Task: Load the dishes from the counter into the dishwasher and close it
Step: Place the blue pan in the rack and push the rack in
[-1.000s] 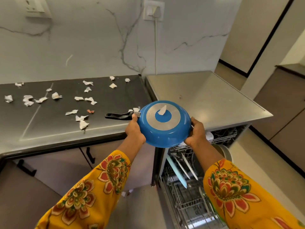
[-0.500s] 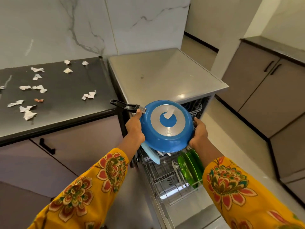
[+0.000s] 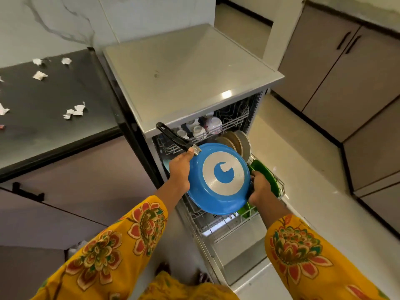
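Hands either side of a blue frying pan [image 3: 218, 178] — that is the head view's centre, the only view given. The pan is held upside down, its blue underside and silver base disc facing up toward the camera, tilted a little so the near rim sits lower in the picture. Its black handle [image 3: 173, 136] runs up and to the left from the rim, so the long axis lies on a diagonal from the pan's lower right to the handle tip at upper left, the tip pointing toward the dishwasher's [image 3: 190, 79] top front edge. The left hand [image 3: 180, 169] grips the rim just below the handle's metal bracket, thumb on the blue outside; its other fingers curl under the rim and are hidden. The right hand [image 3: 259, 189] clasps the opposite rim, fingers wrapped round the edge. The pan hangs in the air over the pulled-out lower rack [image 3: 220, 226], above the open door [image 3: 238, 263]. Green plates [image 3: 266, 176] stand on edge in that rack just behind the right hand; steel plates [image 3: 242, 144] stand upright beyond the pan. Cups [image 3: 205, 126] sit upturned in the upper rack. Torn paper scraps [image 3: 74, 111] lie scattered on the black counter [image 3: 49, 131] to the left, well apart from the pan.
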`<state>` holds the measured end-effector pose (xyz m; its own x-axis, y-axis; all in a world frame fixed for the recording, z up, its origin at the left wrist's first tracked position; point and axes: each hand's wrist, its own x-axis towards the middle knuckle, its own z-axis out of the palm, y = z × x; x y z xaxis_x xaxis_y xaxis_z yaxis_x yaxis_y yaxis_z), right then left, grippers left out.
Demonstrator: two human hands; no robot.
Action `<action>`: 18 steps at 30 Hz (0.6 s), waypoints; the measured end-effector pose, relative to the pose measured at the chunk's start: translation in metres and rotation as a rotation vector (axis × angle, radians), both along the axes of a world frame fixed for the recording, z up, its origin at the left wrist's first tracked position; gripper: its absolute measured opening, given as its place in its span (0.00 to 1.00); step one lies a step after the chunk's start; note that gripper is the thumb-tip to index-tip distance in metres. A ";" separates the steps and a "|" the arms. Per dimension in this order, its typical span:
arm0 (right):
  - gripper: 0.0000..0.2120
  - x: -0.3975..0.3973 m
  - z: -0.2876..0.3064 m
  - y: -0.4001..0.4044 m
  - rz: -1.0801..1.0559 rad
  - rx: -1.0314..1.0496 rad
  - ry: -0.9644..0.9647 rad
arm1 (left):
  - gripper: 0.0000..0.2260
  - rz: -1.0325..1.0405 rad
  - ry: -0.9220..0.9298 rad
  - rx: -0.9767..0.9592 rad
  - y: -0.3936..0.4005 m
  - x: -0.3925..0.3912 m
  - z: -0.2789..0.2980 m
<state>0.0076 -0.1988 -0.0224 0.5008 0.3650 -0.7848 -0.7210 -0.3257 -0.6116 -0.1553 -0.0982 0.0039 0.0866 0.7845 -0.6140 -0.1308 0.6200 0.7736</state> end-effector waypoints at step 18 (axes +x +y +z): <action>0.25 0.002 -0.148 -0.027 0.212 -0.335 0.248 | 0.07 -0.359 0.247 -0.214 0.023 0.032 -0.171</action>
